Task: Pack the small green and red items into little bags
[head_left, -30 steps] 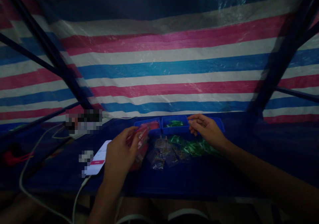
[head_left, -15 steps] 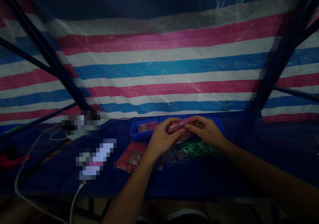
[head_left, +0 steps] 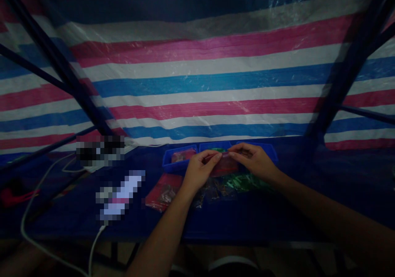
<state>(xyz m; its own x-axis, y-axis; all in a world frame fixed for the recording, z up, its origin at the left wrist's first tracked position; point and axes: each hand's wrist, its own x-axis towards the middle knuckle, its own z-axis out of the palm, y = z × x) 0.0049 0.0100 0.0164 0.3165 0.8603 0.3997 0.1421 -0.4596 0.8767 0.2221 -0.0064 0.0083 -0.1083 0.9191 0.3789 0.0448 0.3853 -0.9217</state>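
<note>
Between my two hands hangs a small red plastic bag [head_left: 225, 166], its upper edge pinched at both corners. My left hand [head_left: 202, 166] is closed on its left side, thumb against the forefinger. On the right edge my right hand [head_left: 251, 160] is closed in the same way. Beneath the bag lie small clear packets [head_left: 216, 190] with dark contents I cannot make out. Close by, under my right hand, is a heap of green packets [head_left: 247, 182]. Left of my left forearm a pile of red packets [head_left: 165, 191] lies on the blue table [head_left: 222, 227].
Blue bins stand behind my hands: the left bin [head_left: 168, 162] holds red packets, the middle bin [head_left: 212, 146] something green. A pixelated phone-like object [head_left: 123, 197] with a white cable [head_left: 94, 244] lies left. Farther back is a power strip [head_left: 92, 166]. Striped sheeting [head_left: 197, 84] hangs behind.
The red bag has been lowered and turned flatter, its upper edge now stretched between my fingertips. My left hand has shifted slightly down; green in the middle bin now shows.
</note>
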